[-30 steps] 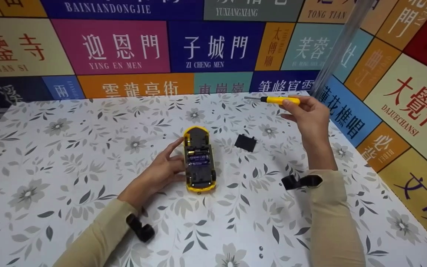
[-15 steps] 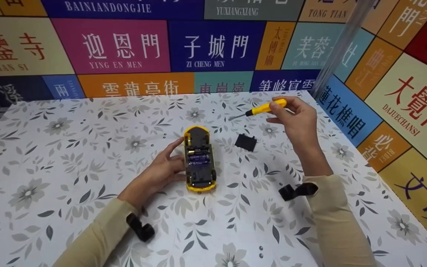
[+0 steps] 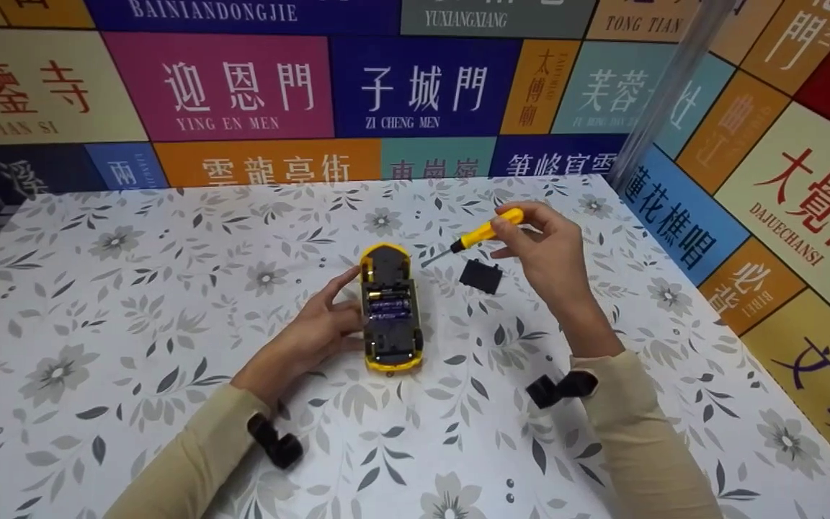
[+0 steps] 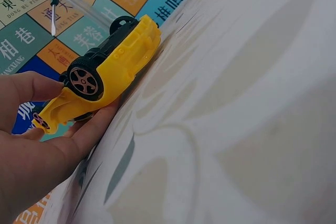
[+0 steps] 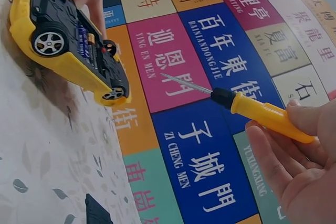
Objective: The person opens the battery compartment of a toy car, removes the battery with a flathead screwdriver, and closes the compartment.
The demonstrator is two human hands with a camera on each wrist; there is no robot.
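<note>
A yellow toy car (image 3: 392,340) lies upside down on the table, black underside up. Batteries (image 3: 389,308) with purple wrapping show in its uncovered compartment. My left hand (image 3: 320,324) holds the car from its left side, fingers spread along the body (image 4: 123,59). Between the thumb and fingers of my right hand (image 3: 550,258) is a screwdriver (image 3: 487,229) with a yellow handle and black collar. Its metal tip points down and left, raised to the right of the car's far end. A small black battery cover (image 3: 480,277) lies just right of the car.
A white floral cloth (image 3: 170,245) covers the table. Behind it and along the right stand walls of coloured panels (image 3: 426,86) with printed characters. A clear post (image 3: 671,94) rises at the back right corner. Black straps (image 3: 563,389) with small cameras sit on both wrists.
My right hand has brought the screwdriver left and nearer, toward the car, and its tip has swung downward. The left hand and the car stay in place.
</note>
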